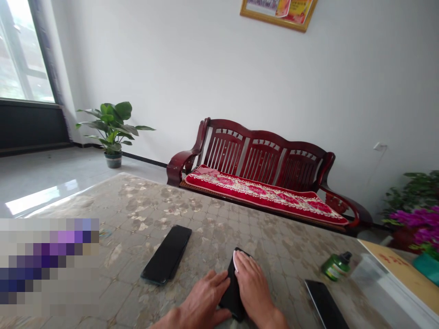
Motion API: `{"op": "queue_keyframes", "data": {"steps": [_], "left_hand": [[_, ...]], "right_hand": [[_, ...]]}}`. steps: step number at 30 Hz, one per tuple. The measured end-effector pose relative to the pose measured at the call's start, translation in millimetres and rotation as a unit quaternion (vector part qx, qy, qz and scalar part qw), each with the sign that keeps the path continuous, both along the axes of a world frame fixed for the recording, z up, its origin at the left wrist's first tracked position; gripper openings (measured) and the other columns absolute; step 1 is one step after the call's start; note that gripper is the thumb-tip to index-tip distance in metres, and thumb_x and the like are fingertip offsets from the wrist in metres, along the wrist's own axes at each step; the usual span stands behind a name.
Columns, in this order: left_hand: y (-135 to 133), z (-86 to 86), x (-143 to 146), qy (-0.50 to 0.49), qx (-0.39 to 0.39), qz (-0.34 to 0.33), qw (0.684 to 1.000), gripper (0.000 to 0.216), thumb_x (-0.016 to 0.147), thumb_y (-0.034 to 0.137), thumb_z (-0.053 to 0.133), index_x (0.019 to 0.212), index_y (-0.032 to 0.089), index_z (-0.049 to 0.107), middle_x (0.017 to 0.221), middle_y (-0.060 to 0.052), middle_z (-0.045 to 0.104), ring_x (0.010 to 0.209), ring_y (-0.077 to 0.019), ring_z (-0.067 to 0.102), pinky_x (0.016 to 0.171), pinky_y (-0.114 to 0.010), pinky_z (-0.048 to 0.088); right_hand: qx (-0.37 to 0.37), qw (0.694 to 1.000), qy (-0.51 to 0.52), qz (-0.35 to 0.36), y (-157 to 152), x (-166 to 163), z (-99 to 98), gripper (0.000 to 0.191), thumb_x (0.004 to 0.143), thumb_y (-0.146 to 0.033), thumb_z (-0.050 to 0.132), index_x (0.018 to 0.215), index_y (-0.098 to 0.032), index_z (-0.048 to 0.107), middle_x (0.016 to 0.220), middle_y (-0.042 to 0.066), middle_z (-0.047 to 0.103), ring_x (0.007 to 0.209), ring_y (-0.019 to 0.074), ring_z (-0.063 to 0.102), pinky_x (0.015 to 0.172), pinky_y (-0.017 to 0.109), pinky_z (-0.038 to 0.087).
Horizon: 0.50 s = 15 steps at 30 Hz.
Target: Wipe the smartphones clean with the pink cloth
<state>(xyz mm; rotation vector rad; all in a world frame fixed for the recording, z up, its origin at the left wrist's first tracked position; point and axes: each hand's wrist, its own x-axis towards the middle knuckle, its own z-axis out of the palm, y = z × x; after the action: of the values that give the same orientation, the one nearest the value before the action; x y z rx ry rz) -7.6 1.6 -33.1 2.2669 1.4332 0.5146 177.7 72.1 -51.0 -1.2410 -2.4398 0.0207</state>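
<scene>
A black phone lies on the patterned table right in front of me. My left hand rests beside it, fingers curled against its left edge. My right hand lies over the phone's right side with a small white cloth or pad showing under its fingertips, fingers pressed together. A second black phone lies flat to the left, apart from both hands. A third phone lies at the lower right.
A small green bottle lies on its side at the right near a yellowish box. Beyond the table stand a red wooden bench, a potted plant and purple flowers. A blurred patch covers the left.
</scene>
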Motion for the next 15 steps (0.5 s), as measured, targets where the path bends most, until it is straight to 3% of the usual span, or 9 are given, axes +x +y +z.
{"op": "queue_keyframes", "data": {"steps": [4, 11, 15], "left_hand": [[-1.7, 1.3, -2.4, 0.004, -0.002, -0.009, 1.000, 0.045, 0.081, 0.038, 0.065, 0.123, 0.023, 0.059, 0.136, -0.006, 0.055, 0.112, -0.0295, 0.053, 0.101, -0.038, 0.042], [-1.9, -5.7, 0.8, -0.024, 0.005, -0.002, 1.000, 0.050, 0.077, 0.031, 0.070, 0.125, 0.027, 0.057, 0.135, -0.002, 0.056, 0.111, -0.0269, 0.054, 0.102, -0.037, 0.042], [-1.3, -6.2, 4.0, -0.013, 0.025, 0.009, 1.000, 0.044, 0.079, 0.028, 0.068, 0.122, 0.022, 0.060, 0.130, -0.005, 0.060, 0.108, -0.0271, 0.056, 0.099, -0.037, 0.044]], "right_hand": [[-0.022, 0.999, -0.008, -0.037, 17.4, -12.8, 11.1, 0.053, 0.087, -0.009, 0.039, 0.136, -0.018, 0.056, 0.137, 0.009, 0.058, 0.126, 0.0251, 0.054, 0.107, 0.041, 0.041], [-0.016, 0.999, -0.018, 0.035, -21.9, -1.2, -2.8, 0.050, 0.090, -0.012, 0.044, 0.138, -0.023, 0.053, 0.139, 0.004, 0.056, 0.126, 0.0214, 0.053, 0.108, 0.035, 0.040], [-0.031, 0.999, -0.020, -0.010, -20.1, -7.3, 9.0, 0.048, 0.092, -0.012, 0.041, 0.137, -0.022, 0.054, 0.140, 0.003, 0.055, 0.129, 0.0198, 0.051, 0.112, 0.035, 0.035]]}}
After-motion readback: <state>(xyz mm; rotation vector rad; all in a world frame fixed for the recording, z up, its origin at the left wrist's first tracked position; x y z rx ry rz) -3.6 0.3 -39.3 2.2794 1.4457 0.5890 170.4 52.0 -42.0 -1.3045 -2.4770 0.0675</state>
